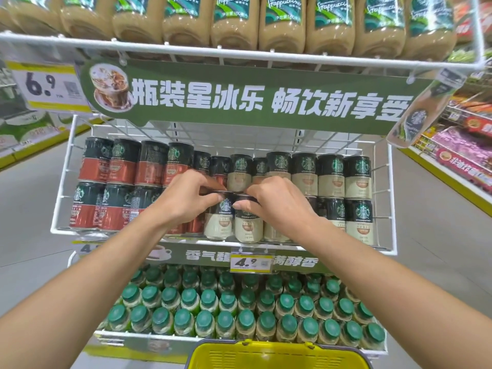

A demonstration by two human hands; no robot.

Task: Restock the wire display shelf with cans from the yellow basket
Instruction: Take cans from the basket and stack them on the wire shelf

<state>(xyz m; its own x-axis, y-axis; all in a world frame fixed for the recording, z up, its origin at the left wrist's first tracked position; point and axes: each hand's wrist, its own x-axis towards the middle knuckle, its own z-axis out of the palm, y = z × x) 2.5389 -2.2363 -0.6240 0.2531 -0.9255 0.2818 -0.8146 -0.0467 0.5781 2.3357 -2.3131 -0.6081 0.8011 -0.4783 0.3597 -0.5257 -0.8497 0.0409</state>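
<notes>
The white wire display shelf (64,166) holds two stacked rows of small cans, red ones (93,203) on the left and cream ones (358,179) on the right. My left hand (186,201) grips the top of a cream can (219,225) standing in the bottom row at the middle. My right hand (277,203) grips the top of the cream can (247,227) beside it. Both cans stand upright on the shelf floor. The yellow basket (277,354) shows at the bottom edge; its contents are hidden.
Above hangs a green banner (253,99) under a tier of tan bottles (234,22). Below the cans sits a tier of green-capped bottles (239,315) and a 4.9 price tag (250,263). Aisle floor lies to both sides, with store shelving at far right (468,145).
</notes>
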